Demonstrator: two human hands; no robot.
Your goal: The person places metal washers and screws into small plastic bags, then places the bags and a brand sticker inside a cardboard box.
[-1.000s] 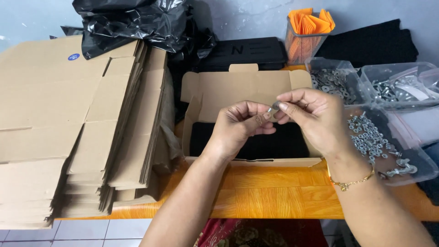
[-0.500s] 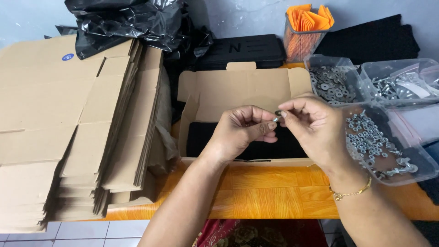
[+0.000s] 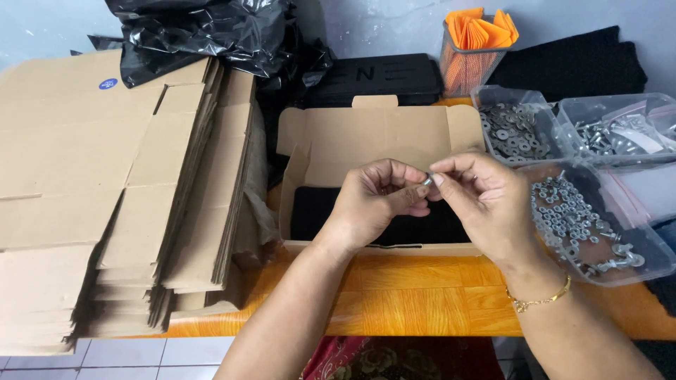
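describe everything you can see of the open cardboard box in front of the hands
The box is plain brown corrugated cardboard, shallow, lid flap folded back upright with a small tuck tab on top and side flaps out. It sits on the orange wooden table. A black cloth lies inside. Both hands hover above it, not touching.
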